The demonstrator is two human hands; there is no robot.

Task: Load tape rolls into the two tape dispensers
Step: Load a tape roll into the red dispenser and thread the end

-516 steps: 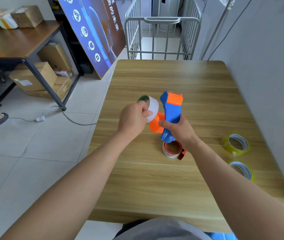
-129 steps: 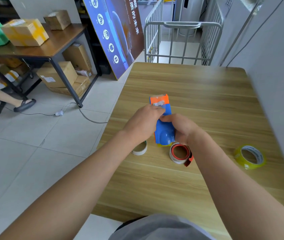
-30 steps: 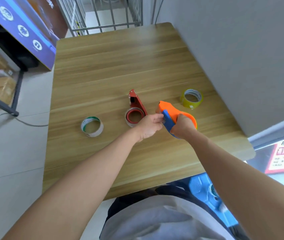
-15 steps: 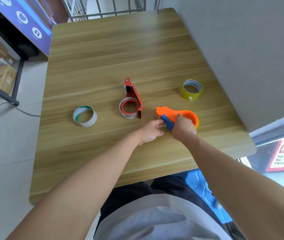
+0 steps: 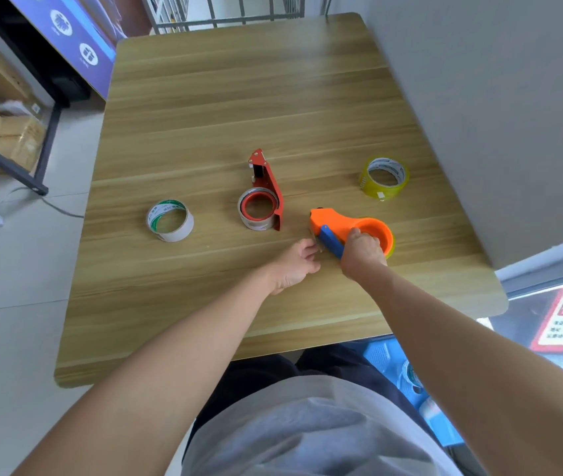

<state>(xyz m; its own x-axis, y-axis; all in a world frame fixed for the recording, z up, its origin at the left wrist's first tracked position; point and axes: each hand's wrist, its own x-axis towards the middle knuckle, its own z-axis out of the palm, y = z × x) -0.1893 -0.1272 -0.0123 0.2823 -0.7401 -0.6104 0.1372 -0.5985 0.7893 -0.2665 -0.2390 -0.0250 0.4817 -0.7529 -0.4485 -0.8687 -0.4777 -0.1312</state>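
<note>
The orange and blue tape dispenser (image 5: 349,228) lies on its side on the wooden worktop (image 5: 239,97), a little right of the frame centre. A yellowish edge shows under its round housing, so I judge that a roll is already inside it. The right hand (image 5: 362,250) rests on the blue handle with the fingers curled over it, holding the dispenser down. The left hand (image 5: 295,264) is just beside the dispenser's front end. Its fingers (image 5: 309,250) are pressed together near the mouth, perhaps pinching the free end of the tape, but the tape there is too thin and blurred to be sure.

The red metal dispenser (image 5: 268,190) lies at the centre of the frame with a silver-sided roll (image 5: 256,214) with a red core seated in it. It looks loaded, though I cannot tell whether its tape is threaded to the cutter.

Two loose rolls are on the worktop: a white roll with green print (image 5: 170,219) at the left and a yellow tape roll (image 5: 383,178) at the right. In my judgement the task is almost finished, and what is left is only to feed the tape end.

The inside of the orange housing is hidden. Below the worktop edge at the lower right a blue crate (image 5: 407,379) is partly covered by the right arm.
</note>
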